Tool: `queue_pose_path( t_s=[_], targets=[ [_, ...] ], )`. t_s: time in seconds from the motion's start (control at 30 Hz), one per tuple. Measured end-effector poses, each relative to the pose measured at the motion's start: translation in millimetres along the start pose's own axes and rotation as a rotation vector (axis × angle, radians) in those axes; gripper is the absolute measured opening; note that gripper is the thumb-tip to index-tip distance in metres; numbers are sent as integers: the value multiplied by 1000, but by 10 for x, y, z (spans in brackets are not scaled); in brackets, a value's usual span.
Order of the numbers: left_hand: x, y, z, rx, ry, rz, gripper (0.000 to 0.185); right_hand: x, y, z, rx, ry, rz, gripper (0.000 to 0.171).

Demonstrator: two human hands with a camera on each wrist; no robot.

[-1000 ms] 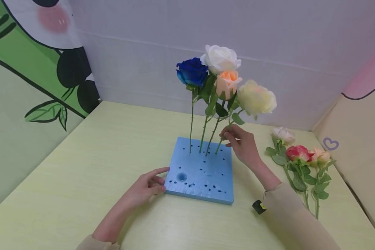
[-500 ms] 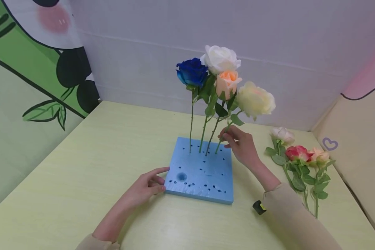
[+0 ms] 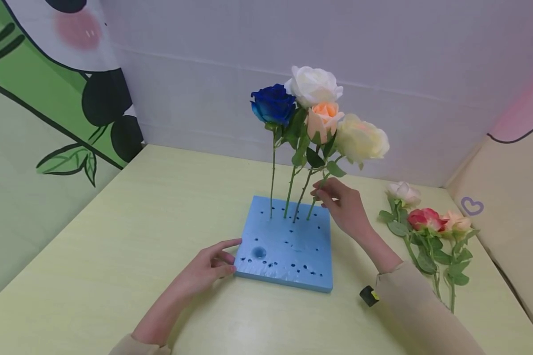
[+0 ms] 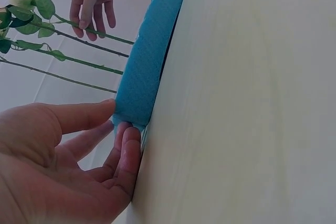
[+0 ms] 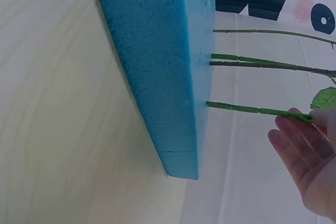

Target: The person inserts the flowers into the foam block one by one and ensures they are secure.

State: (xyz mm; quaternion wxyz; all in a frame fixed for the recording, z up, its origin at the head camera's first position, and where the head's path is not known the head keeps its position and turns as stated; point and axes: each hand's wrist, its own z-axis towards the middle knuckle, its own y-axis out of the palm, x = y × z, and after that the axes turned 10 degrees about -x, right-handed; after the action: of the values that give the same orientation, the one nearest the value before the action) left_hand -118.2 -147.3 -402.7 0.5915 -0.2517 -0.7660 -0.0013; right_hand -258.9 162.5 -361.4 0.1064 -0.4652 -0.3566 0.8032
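In the head view, my right hand (image 3: 343, 204) pinches the green stem of a pale yellow rose (image 3: 361, 139) between thumb and fingers. The stem's lower end meets the top of a blue foam board (image 3: 275, 241) near its back edge. Beside it stand a blue rose (image 3: 273, 104), a white rose (image 3: 314, 86) and a peach rose (image 3: 323, 121), their stems upright to slightly tilted in the board. My left hand (image 3: 206, 268) rests its fingertips against the board's left edge near the front corner; the left wrist view shows the fingers (image 4: 128, 156) loosely bent there.
On the table's right side lie a pale pink-white rose (image 3: 403, 193), a red rose (image 3: 426, 219) and a peach-pink rose (image 3: 456, 223) with leafy stems. A small black and yellow object (image 3: 369, 296) sits near my right sleeve. Several holes dot the board. A pale wall (image 3: 195, 98) rises behind the table.
The yellow rose's head has shifted slightly left, its stem still pinched in my right hand. My left hand stays at the board's edge, and the other roses keep their places.
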Motion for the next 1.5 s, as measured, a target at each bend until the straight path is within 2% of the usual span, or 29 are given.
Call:
queue_pose_path(
  t_s=[0.8, 1.1, 1.5],
  targets=[
    [-12, 11, 2, 8, -10, 0, 58, -14, 9, -15, 36, -29, 5, 12],
    [-16, 10, 3, 12, -18, 11, 58, 38, 52, -46, 42, -13, 33, 13],
    [-2, 3, 7, 11, -14, 19, 58, 91, 87, -42, 58, -41, 25, 11]
  ],
)
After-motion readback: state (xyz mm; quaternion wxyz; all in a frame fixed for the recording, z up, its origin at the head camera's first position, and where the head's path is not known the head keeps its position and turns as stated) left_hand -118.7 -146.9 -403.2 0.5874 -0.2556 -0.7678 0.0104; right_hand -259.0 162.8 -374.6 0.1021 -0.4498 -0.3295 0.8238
